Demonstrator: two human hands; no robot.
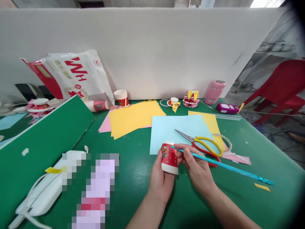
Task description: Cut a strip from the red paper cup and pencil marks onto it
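Note:
My left hand (162,183) is wrapped round a red paper cup (169,159) with white edges and a printed pattern, held tilted above the green table. Pinched in my right hand (195,165) is a long turquoise pencil (233,168), its front end against the upper part of the cup and its far end pointing right. Just behind my right hand lie scissors (209,144) with yellow and red handles, blades apart, partly over a light blue sheet (166,127). A roll of tape (230,143) lies beside the scissors.
Yellow sheets (135,117) lie behind on the left. Along the white partition (152,51) stand another cup (122,98), decorated paper pieces (191,99) and a pink bottle (214,92). A green board (54,127) and white power strip (47,184) are at left.

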